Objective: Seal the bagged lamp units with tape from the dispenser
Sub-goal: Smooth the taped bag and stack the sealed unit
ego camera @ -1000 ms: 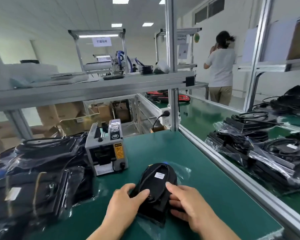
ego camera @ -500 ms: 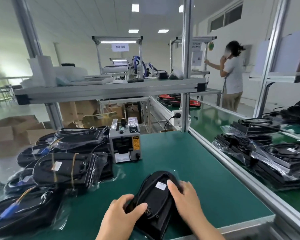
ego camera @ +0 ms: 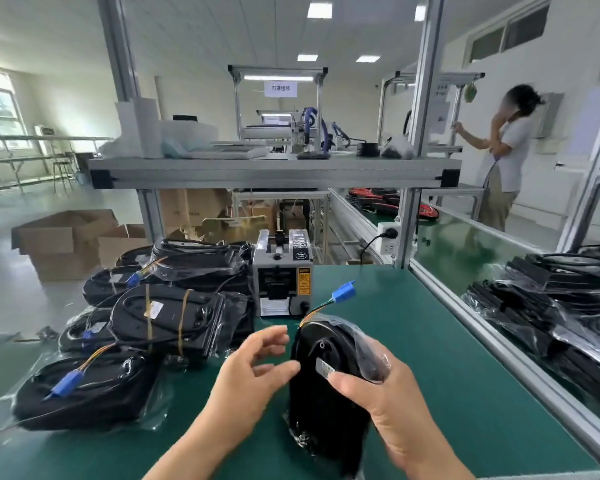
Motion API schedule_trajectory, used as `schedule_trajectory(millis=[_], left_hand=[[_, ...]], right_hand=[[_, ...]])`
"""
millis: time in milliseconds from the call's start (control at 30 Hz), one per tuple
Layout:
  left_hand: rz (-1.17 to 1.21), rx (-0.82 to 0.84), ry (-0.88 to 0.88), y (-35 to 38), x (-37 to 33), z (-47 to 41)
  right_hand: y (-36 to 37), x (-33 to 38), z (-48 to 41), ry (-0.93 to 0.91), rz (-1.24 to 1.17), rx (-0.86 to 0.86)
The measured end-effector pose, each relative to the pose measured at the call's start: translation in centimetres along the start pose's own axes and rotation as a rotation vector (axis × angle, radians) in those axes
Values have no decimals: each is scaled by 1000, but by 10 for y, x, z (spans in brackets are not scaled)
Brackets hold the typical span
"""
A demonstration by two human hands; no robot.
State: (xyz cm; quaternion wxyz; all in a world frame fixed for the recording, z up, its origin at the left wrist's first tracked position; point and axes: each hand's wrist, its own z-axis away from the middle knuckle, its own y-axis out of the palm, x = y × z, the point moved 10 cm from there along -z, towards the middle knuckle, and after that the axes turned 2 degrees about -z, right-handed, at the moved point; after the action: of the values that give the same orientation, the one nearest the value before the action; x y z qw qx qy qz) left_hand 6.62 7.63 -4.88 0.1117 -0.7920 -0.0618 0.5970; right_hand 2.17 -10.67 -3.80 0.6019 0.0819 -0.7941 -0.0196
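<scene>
A black lamp unit in a clear plastic bag [ego camera: 321, 386] stands tilted up on edge over the green bench, its blue connector [ego camera: 343, 291] sticking up on thin wires. My right hand [ego camera: 378, 403] grips the unit from the right, thumb on its face near a white label. Just left of the unit, my left hand [ego camera: 253, 372] hovers with fingers spread, thumb tip touching the unit's edge. The grey tape dispenser [ego camera: 283, 275] sits behind the unit on the bench.
A pile of bagged lamp units [ego camera: 160, 317] covers the bench's left side. More bagged units [ego camera: 547, 306] lie on the neighbouring bench past an aluminium rail [ego camera: 492, 337]. Cardboard boxes [ego camera: 63, 240] stand on the floor at left. A person [ego camera: 502, 157] stands at the back right.
The lamp unit was lifted from lying flat to standing on edge, with its blue connector now showing. My left hand came off it and opened. The view shifted back and left.
</scene>
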Motion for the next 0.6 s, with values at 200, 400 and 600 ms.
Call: schedule_trajectory(millis=[200,400,600], left_hand=[[-55,89,263,-4,-80,-31],[-236,252,352,-2,-120,-51],[-320,349,385,9,-115,-50]], right_hand=[[8,2,-8,-5,76,78],[11,2,-9,34,255,110],[1,16,-12,4,336,82]])
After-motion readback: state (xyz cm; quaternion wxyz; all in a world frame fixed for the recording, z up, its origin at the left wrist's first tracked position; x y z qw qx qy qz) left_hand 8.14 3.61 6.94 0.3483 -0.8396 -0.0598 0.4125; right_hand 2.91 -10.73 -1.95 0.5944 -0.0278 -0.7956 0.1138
